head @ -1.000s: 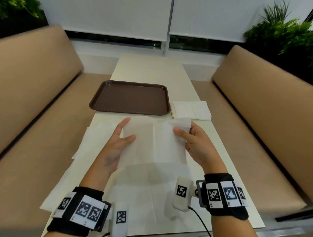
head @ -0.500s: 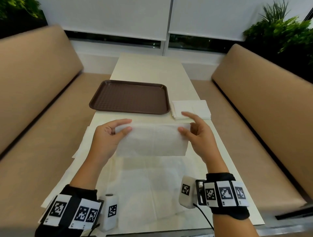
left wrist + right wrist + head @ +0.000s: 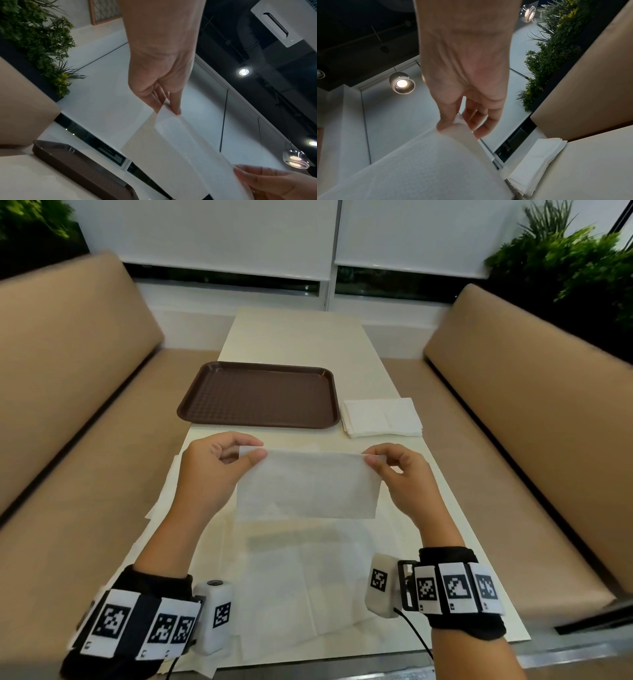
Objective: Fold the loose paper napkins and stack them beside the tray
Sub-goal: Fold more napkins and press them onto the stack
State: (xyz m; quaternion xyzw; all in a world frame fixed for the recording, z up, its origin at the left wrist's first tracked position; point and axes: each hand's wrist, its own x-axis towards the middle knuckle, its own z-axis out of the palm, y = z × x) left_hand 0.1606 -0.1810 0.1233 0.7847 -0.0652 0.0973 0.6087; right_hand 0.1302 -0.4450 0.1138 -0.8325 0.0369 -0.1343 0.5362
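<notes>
Our left hand (image 3: 209, 470) and right hand (image 3: 399, 474) pinched the napkin (image 3: 306, 486), now folded in half, ready for another fold.

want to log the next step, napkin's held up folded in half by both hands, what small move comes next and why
Probably bring the two ends together to fold it in half again. The left hand and right hand pinch the top corners of the held napkin, which is a long strip, wider than the folded stack lying right of the tray, so it likely needs one more fold before it goes on.
</notes>
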